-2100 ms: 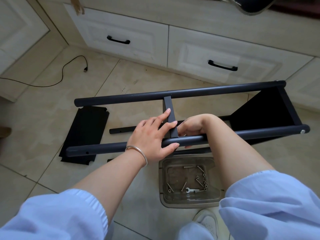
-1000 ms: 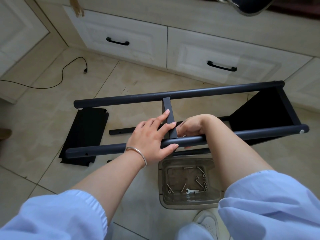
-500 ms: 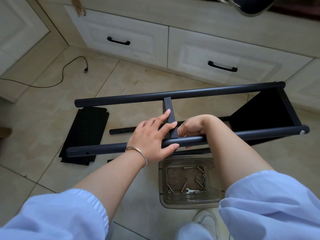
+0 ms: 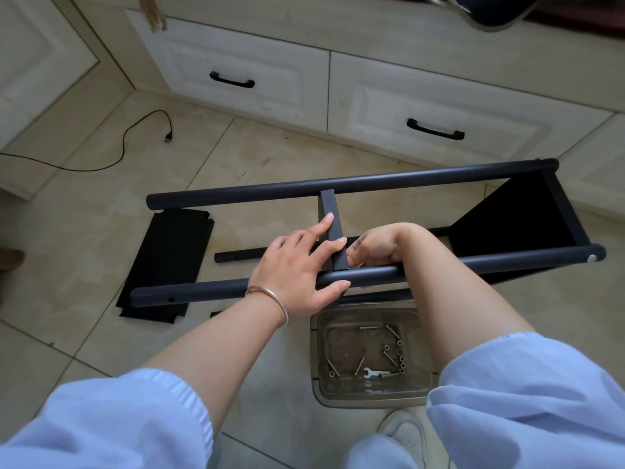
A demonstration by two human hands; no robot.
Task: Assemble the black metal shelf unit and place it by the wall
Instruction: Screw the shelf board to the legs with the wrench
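Head view, black shelf frame (image 4: 355, 184) (lying sideways), half-assembled

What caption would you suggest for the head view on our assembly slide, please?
Left hand steadies the near tube and crossbar while the right hand works at their joint.

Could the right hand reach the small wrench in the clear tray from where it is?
Probably yes. The wrench lies uncovered in the open clear tray, just below the right hand, which is busy at the crossbar joint and must let go first.
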